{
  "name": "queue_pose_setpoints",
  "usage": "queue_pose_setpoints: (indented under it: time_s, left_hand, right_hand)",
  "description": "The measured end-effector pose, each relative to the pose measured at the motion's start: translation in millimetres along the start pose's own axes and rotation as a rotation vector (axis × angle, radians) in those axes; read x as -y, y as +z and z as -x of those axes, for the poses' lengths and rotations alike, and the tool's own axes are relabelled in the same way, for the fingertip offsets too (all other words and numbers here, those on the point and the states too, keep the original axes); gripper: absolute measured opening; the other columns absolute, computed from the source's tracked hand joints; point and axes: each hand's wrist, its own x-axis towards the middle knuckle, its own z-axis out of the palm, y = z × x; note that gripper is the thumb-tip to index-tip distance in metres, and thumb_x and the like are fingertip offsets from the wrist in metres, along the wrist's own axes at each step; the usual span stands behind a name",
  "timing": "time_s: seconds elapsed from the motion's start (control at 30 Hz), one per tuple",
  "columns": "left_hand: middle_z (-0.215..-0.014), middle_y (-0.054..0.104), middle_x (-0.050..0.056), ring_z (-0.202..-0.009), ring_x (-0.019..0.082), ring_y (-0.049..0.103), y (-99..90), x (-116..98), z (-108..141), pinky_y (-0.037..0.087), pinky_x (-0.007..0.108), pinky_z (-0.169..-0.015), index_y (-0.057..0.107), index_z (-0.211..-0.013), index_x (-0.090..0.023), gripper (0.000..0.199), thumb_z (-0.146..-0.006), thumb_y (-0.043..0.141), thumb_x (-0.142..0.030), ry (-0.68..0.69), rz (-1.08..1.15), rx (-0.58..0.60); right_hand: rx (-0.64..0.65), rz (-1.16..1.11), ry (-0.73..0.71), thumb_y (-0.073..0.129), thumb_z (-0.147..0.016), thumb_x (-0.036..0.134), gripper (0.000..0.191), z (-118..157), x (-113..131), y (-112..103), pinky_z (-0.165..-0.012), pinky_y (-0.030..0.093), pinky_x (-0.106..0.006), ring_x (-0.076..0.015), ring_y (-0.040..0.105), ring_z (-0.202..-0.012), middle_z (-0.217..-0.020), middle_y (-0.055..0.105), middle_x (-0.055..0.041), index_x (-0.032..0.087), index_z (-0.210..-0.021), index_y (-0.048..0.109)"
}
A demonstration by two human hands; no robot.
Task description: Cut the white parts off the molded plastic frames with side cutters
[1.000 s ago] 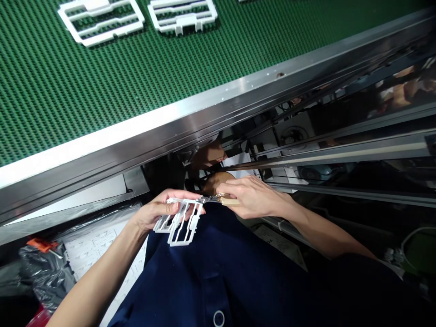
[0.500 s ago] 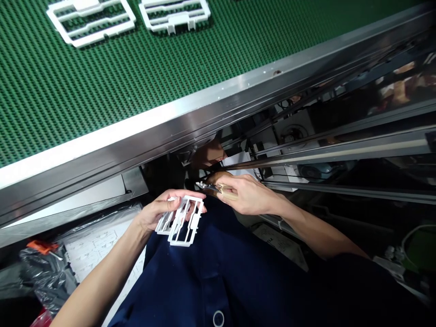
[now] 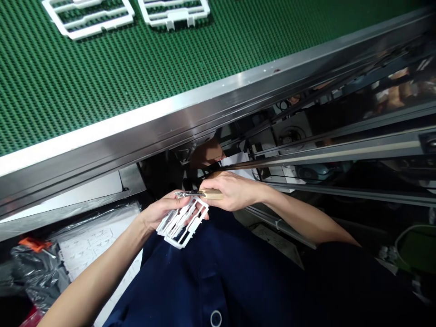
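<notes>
1. White plastic frame (image 3: 182,222), a moulded ladder-like piece with slotted bars, is held in the air above the person's chest, below the steel edge of the line and tilted across the view.
2. A green studded conveyor belt (image 3: 102,81) fills the upper left of the view.
3. A stainless steel rail (image 3: 136,122) runs along the belt's near edge, well above the hands.
4. A navy work shirt (image 3: 211,272) fills the bottom of the view, directly beneath the frame, with 1 round button (image 3: 215,318) at its lower edge.
5. Black plastic sheeting (image 3: 37,272) lies low on the left, beside a printed white sheet (image 3: 91,240).
6. 2 white frames (image 3: 88,18) lie apart on the belt, cut off by the top of the view.
7. The left hand (image 3: 161,213) is holding the frame, its fingers curled behind the bars.
8. The right hand (image 3: 231,190) is closed narrowly round a wood-handled blade (image 3: 211,194).
9. The blade's metal tip (image 3: 180,194) lies over the frame's upper end, just above the left fingers; whether it touches the plastic is hard to tell.
10. Good control here would mean short strokes, with the tip angled away from the left fingers.
11. An orange-handled screwdriver (image 3: 32,244) rests on the sheeting.
</notes>
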Motion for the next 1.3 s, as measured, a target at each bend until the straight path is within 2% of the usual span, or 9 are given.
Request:
queue_pose_setpoints:
  time_s: [0.1, 0.27, 0.4, 0.57, 0.77, 0.9, 1.03, 1.13, 1.3]
  left_hand:
    - [-0.086, 0.068, 0.021, -0.054, 0.016, 0.06, 0.7, -1, 0, 0.044, 0.02, -0.045, 0.068, -0.096, -0.003, 0.037, -0.078, 0.066, -0.035, -0.022, 0.013, 0.041]
    - [-0.087, 0.069, 0.023, -0.056, 0.016, 0.061, -1.6, -2, -3, 0.046, 0.02, -0.048, 0.068, -0.095, -0.003, 0.029, -0.08, 0.063, -0.028, -0.022, 0.027, 0.01]
    - [-0.088, 0.069, 0.022, -0.054, 0.015, 0.061, -5.0, -7, -7, 0.047, 0.018, -0.045, 0.067, -0.096, -0.002, 0.034, -0.082, 0.062, -0.033, 0.015, 0.049, -0.002]
    - [-0.092, 0.069, 0.018, -0.057, 0.015, 0.062, -8.0, -19, -6, 0.05, 0.02, -0.05, 0.064, -0.108, -0.004, 0.04, -0.081, 0.063, -0.034, 0.198, 0.096, -0.101]
    - [-0.091, 0.069, 0.014, -0.055, 0.013, 0.059, -9.5, -25, -10, 0.048, 0.021, -0.048, 0.062, -0.109, -0.004, 0.043, -0.077, 0.068, -0.032, 0.354, 0.12, -0.184]
    - [-0.096, 0.067, 0.011, -0.056, 0.011, 0.056, -9.1, -23, -20, 0.046, 0.02, -0.05, 0.057, -0.116, -0.006, 0.046, -0.08, 0.066, -0.034, 0.42, 0.136, -0.221]
    - [-0.087, 0.068, 0.011, -0.053, 0.013, 0.057, -8.2, -23, -28, 0.045, 0.021, -0.045, 0.057, -0.114, -0.006, 0.058, -0.077, 0.065, -0.05, 0.382, 0.182, -0.205]
    - [-0.08, 0.067, 0.011, -0.055, 0.015, 0.058, -7.1, -25, -31, 0.045, 0.022, -0.044, 0.058, -0.11, -0.006, 0.066, -0.08, 0.048, -0.064, 0.377, 0.25, -0.179]
    - [-0.079, 0.066, 0.01, -0.059, 0.015, 0.059, -7.3, -26, -32, 0.049, 0.023, -0.051, 0.061, -0.096, -0.007, 0.069, -0.088, 0.021, -0.063, 0.415, 0.323, -0.199]
  right_hand:
    - [0.031, 0.067, -0.02, 0.048, -0.085, 0.033, 0.017, -1, -2, -2, -0.058, 0.027, -0.022, -0.0099, 0.047, -0.06, -0.07, 0.058, 0.0005, 0.018, -0.082, 0.057]
    - [0.041, 0.15, -0.051, 0.051, -0.083, 0.03, 0.013, -5, -3, -3, -0.056, 0.025, -0.023, -0.0098, 0.046, -0.058, -0.066, 0.056, 0.0009, 0.018, -0.078, 0.055]
    - [-0.127, 0.137, 0.035, 0.049, -0.083, 0.029, 0.012, -7, -5, 0, -0.055, 0.025, -0.023, -0.0089, 0.042, -0.056, -0.065, 0.054, 0.0022, 0.018, -0.082, 0.055]
    - [-0.484, -0.219, 0.18, 0.044, -0.089, 0.037, 0.023, -4, -13, 19, -0.06, 0.034, -0.022, -0.0094, 0.048, -0.06, -0.066, 0.053, 0.0024, 0.018, -0.079, 0.049]
    - [-0.529, -0.871, 0.124, 0.058, -0.083, 0.038, 0.022, -4, -7, 67, -0.065, 0.046, -0.026, -0.0118, 0.056, -0.066, -0.076, 0.057, -0.0003, 0.018, -0.084, 0.047]
    - [-0.64, -0.915, 0.183, 0.064, -0.077, 0.034, 0.023, -10, 6, 84, -0.065, 0.046, -0.026, -0.0118, 0.055, -0.067, -0.075, 0.054, 0.0008, 0.019, -0.083, 0.048]
    - [-0.765, -0.958, 0.171, 0.063, -0.078, 0.032, 0.021, -9, 7, 80, -0.06, 0.043, -0.025, -0.01, 0.05, -0.06, -0.068, 0.049, 0.0035, 0.019, -0.084, 0.047]
    - [-0.844, -1.016, 0.157, 0.063, -0.077, 0.032, 0.021, -2, 0, 74, -0.058, 0.042, -0.024, -0.0094, 0.048, -0.059, -0.068, 0.047, 0.0041, 0.02, -0.085, 0.047]
    - [-0.883, -1.081, 0.123, 0.064, -0.078, 0.028, 0.02, 6, -9, 73, -0.057, 0.041, -0.024, -0.0089, 0.047, -0.059, -0.068, 0.048, 0.004, 0.021, -0.086, 0.048]
